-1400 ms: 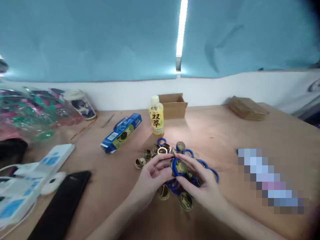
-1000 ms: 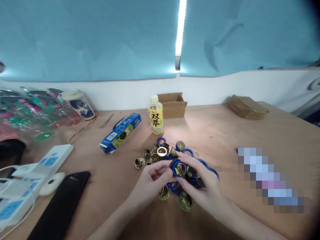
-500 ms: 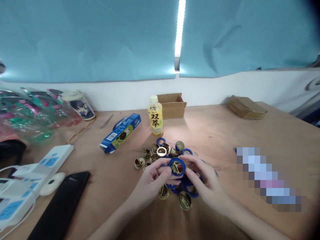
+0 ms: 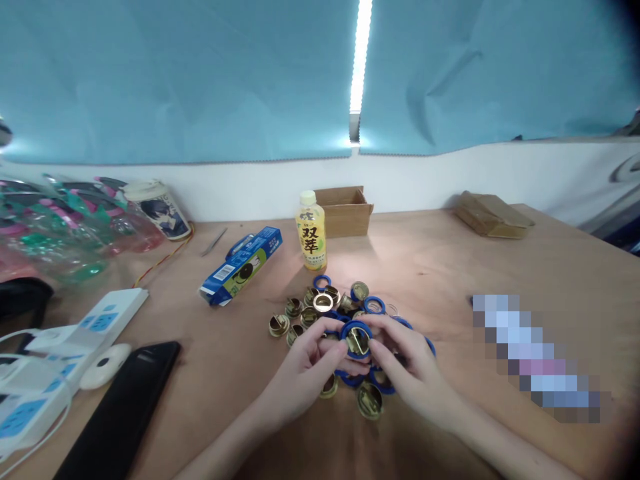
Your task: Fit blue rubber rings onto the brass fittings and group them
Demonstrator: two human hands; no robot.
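Between my two hands is a blue ring with a round brass fitting inside it, a bar crossing its middle. My left hand pinches it from the left with thumb and fingers. From the right, the thumb and forefinger of my right hand close on the same ring. Under and around the hands lies a pile of loose parts: several brass fittings such as one at the front, and several blue rings, one of them behind the right hand. My hands hide part of the pile.
A yellow drink bottle and an open cardboard box stand behind the pile. Left are a blue carton, a black phone, a power strip and spray bottles. A brown paper packet lies at the back right.
The blue ring with the brass fitting has shifted slightly down and right, and its brass bar now shows more fully. Both hands keep hold of it, the left fingers reaching further beneath.
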